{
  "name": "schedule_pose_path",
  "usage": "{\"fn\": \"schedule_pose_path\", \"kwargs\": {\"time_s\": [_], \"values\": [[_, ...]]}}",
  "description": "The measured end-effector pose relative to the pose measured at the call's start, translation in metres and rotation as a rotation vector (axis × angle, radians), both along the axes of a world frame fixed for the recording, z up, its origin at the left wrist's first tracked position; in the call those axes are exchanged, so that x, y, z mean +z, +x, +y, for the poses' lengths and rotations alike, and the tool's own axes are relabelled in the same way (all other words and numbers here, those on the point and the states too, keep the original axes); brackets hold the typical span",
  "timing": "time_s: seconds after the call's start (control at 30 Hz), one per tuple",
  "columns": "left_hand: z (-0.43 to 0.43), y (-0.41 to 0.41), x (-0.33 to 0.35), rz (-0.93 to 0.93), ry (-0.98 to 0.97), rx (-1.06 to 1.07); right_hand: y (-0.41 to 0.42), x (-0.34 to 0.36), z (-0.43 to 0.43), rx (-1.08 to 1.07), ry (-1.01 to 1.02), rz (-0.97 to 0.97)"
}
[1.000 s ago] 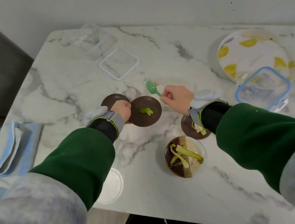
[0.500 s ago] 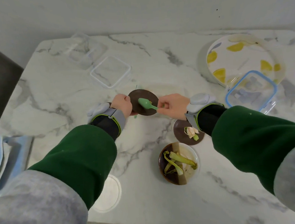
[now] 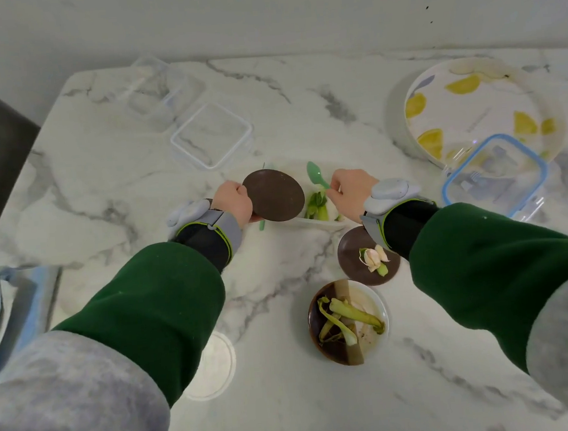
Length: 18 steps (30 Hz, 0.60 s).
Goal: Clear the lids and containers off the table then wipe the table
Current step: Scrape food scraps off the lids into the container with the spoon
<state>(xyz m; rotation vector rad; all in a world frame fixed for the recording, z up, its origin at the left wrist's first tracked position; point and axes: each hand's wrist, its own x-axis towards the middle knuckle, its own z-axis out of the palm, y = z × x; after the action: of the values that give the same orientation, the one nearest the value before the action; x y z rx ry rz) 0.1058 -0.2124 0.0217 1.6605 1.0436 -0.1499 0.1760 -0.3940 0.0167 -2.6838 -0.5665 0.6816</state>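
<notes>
bench (image 3: 299, 78): marble, cluttered with tubs and lids.
brown dish (image 3: 273, 195): held tilted above bench centre, face bare.
clear tray (image 3: 317, 224): flat on bench under dish edge.
left hand (image 3: 234, 202): fingers clamped on dish's left rim.
right hand (image 3: 350, 193): fingers curled round green spoon (image 3: 317, 175) handle.
scraps (image 3: 317, 206): in tray.
advice: keep dish steep over tray, scrape downward, check no bits cling.
change: half second earlier spoon lay on dish face; now lifted off to right, greens dropped into tray.

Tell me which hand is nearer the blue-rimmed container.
Right. The right hand, holding the green spoon, sits just left of the blue-rimmed container; the left hand, gripping a brown dish, is farther off to the left.
</notes>
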Motion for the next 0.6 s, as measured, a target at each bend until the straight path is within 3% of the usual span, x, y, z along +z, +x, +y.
{"fn": "schedule_pose_path", "kwargs": {"time_s": [0.17,0.33,0.6], "values": [[0.023,-0.007,-0.002,0.024,0.154,-0.025,-0.011,0.003,0.026,0.076,0.179,0.009],[0.06,-0.028,-0.009,0.068,0.224,0.012,-0.02,0.003,0.05,0.128,0.224,0.025],[0.099,-0.061,-0.031,0.156,0.161,0.078,-0.035,-0.004,0.08,0.167,0.218,0.044]]}}
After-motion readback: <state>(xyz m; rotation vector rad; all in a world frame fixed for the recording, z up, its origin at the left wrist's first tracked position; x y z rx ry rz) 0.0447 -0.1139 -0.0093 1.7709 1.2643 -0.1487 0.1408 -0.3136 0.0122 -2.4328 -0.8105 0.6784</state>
